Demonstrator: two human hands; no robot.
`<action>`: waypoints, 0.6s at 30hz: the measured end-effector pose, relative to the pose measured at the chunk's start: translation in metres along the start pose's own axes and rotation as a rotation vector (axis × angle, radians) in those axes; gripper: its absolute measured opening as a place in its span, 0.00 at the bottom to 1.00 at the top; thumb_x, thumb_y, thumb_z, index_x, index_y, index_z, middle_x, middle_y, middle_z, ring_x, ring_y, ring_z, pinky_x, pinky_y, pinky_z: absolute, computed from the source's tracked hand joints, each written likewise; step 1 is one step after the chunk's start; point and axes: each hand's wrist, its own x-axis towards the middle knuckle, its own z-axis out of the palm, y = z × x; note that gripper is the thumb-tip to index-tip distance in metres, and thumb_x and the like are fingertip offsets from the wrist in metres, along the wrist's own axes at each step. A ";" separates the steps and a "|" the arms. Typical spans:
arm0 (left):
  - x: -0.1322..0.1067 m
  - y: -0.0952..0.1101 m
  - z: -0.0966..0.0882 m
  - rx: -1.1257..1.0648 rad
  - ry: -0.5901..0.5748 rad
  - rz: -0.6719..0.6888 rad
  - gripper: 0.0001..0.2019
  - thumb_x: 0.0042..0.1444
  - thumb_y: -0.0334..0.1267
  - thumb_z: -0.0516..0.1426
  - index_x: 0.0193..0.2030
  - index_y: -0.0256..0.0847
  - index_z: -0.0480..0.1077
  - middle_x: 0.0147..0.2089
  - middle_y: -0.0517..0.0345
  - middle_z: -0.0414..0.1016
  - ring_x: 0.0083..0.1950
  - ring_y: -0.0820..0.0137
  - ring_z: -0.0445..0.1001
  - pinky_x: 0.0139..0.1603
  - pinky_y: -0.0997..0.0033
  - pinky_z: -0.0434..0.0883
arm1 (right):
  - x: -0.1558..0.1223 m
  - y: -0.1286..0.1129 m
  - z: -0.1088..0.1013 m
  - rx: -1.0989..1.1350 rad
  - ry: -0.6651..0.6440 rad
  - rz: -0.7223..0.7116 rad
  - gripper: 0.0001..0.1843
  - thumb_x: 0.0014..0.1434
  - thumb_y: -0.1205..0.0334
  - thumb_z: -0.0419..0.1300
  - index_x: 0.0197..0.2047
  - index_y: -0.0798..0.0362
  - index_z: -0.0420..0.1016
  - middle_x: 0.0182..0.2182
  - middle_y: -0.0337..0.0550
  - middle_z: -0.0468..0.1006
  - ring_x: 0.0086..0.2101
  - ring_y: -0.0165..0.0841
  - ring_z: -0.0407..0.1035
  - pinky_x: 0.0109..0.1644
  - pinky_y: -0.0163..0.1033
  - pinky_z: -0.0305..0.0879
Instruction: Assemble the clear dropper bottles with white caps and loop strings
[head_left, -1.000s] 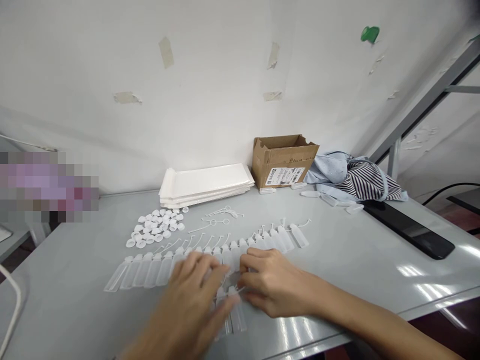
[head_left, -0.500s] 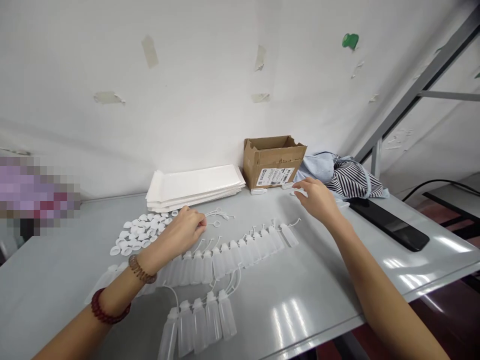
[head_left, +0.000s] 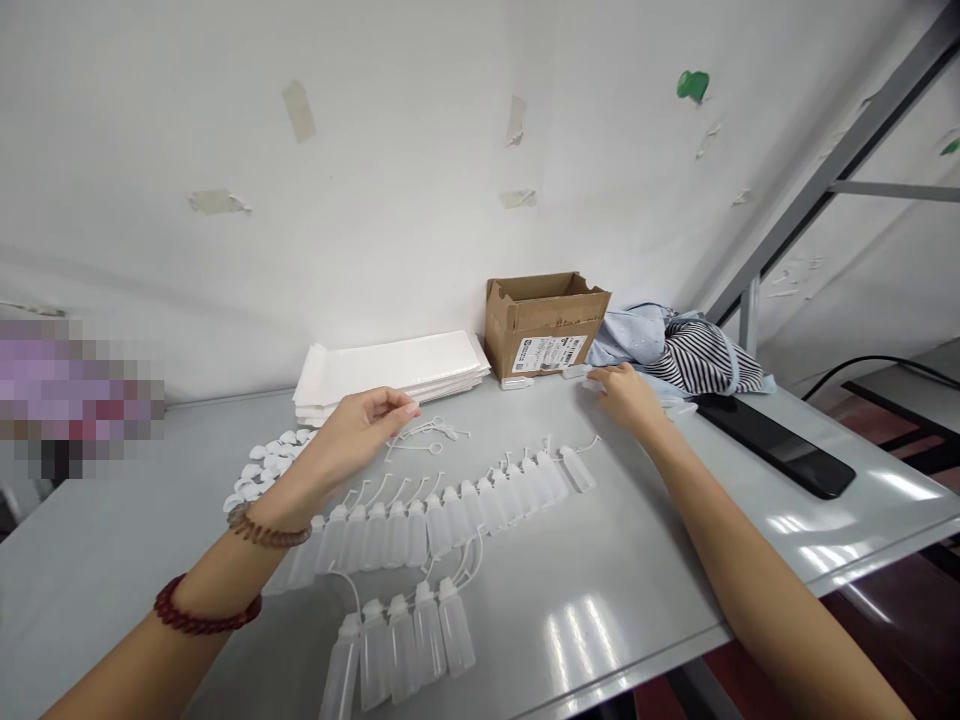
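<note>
My left hand [head_left: 364,428] is above the table, left of a small heap of white loop straps [head_left: 435,428]. Its fingers are loosely bent, the thumb is stretched out, and nothing shows in it. At the back right, my right hand [head_left: 626,395] has its fingertips closed at a small clear plastic piece, mostly hidden by the fingers. Another small clear piece [head_left: 576,371] lies just beyond. Translucent bottles [head_left: 454,515] with thin straps lie in a long row. Several more bottles [head_left: 403,650] form a nearer row. White caps [head_left: 262,465] are piled partly behind my left forearm.
White padded envelopes [head_left: 397,365] are stacked against the wall beside an open cardboard box [head_left: 547,325]. Another clear piece [head_left: 517,383] lies before the box. To the right are blue and striped cloth [head_left: 697,355] and a black phone-like slab [head_left: 776,445].
My left hand has lifted away from the loop straps and turned, its thumb now stretched out. My right hand has lowered slightly, and its fingertips have closed in by the clear plastic piece.
</note>
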 end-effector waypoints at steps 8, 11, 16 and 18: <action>-0.030 0.004 0.002 -0.502 -0.008 -0.175 0.14 0.58 0.48 0.57 0.37 0.40 0.78 0.45 0.51 0.79 0.49 0.63 0.74 0.50 0.64 0.71 | -0.023 -0.067 -0.037 0.203 0.240 -0.207 0.14 0.61 0.67 0.54 0.50 0.57 0.72 0.46 0.53 0.76 0.47 0.43 0.67 0.52 0.48 0.64; -0.046 0.008 0.008 -0.648 -0.058 -0.234 0.09 0.57 0.41 0.59 0.39 0.43 0.80 0.45 0.53 0.80 0.50 0.63 0.74 0.51 0.63 0.71 | -0.049 -0.111 -0.045 0.524 0.371 -0.495 0.12 0.62 0.66 0.55 0.49 0.55 0.70 0.44 0.51 0.76 0.46 0.39 0.70 0.49 0.45 0.68; -0.061 0.003 0.020 -0.618 -0.078 -0.235 0.08 0.54 0.40 0.61 0.40 0.46 0.80 0.44 0.55 0.81 0.46 0.63 0.76 0.50 0.61 0.73 | -0.075 -0.145 -0.043 0.654 0.374 -0.662 0.12 0.61 0.71 0.54 0.49 0.57 0.70 0.41 0.52 0.77 0.40 0.36 0.72 0.43 0.42 0.71; -0.063 0.000 0.024 -0.564 -0.060 -0.224 0.10 0.53 0.43 0.62 0.40 0.46 0.80 0.44 0.55 0.82 0.45 0.63 0.77 0.50 0.60 0.74 | -0.078 -0.148 -0.040 0.660 0.359 -0.669 0.12 0.61 0.71 0.54 0.49 0.58 0.70 0.41 0.52 0.77 0.39 0.36 0.72 0.42 0.42 0.72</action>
